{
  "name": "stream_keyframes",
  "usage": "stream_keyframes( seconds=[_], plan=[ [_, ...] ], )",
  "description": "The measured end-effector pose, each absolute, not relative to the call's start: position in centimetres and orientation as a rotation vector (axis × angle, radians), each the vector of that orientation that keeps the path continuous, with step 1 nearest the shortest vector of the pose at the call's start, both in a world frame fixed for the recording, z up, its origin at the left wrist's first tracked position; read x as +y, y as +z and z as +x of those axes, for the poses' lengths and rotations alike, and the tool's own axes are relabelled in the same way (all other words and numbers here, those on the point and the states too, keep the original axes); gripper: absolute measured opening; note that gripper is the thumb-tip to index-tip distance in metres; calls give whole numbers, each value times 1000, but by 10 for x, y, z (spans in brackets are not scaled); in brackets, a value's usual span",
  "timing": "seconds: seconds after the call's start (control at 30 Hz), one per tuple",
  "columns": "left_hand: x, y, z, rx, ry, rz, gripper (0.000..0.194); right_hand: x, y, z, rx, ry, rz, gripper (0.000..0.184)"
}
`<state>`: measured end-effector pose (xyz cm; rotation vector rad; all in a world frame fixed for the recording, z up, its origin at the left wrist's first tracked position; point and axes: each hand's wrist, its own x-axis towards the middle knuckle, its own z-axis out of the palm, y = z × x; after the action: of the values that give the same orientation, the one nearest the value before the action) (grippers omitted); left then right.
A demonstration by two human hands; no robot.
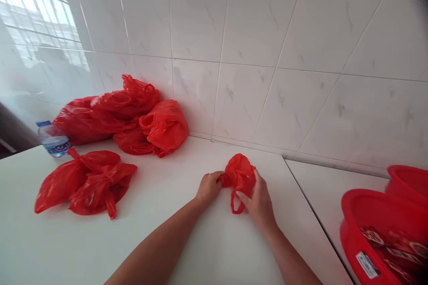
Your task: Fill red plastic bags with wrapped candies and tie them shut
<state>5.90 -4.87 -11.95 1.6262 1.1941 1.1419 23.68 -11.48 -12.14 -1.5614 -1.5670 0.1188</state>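
Observation:
A small bunched red plastic bag (239, 173) sits on the white counter (187, 240) near the tiled wall. My left hand (208, 187) pinches its left side with closed fingers. On its right side my right hand (258, 200) grips the bag, and a red handle loop hangs down beside that hand's fingers.
Several red plastic bags (127, 116) are piled against the wall at the back left, and a flatter red bag (87, 182) lies nearer on the left. A water bottle (51, 140) stands by the window. Red plastic basins (384, 231) with packets inside sit at the right.

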Motion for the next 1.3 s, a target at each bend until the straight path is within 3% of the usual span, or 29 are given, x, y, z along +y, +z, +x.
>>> stream_keyframes(
  seconds=[0.07,0.17,0.23,0.43,0.6,0.63,0.77,1.07,1.3],
  plan=[
    [-61,-119,72,1082,1128,1543,18,-116,-120,233,-1545,229,-1564,77],
    [-68,-116,79,957,1133,1365,17,-116,-119,245,-1373,465,-1596,36],
    [-67,-113,77,874,1134,1229,24,-115,-119,262,-1225,588,-1588,22],
    [-68,-101,65,657,1080,976,37,-117,-109,286,-1089,717,-1462,42],
    [-77,-97,71,600,990,924,40,-125,-107,257,-1341,425,-1566,61],
    [-78,-98,72,594,982,914,40,-125,-109,252,-1388,381,-1597,59],
    [-70,-101,69,578,1057,856,36,-121,-113,259,-1264,566,-1650,13],
    [-44,-95,38,643,1205,841,26,-114,-114,331,-730,609,-1564,28],
    [-57,-82,30,675,928,1128,23,-109,-106,350,-652,878,-1320,14]
  ],
)
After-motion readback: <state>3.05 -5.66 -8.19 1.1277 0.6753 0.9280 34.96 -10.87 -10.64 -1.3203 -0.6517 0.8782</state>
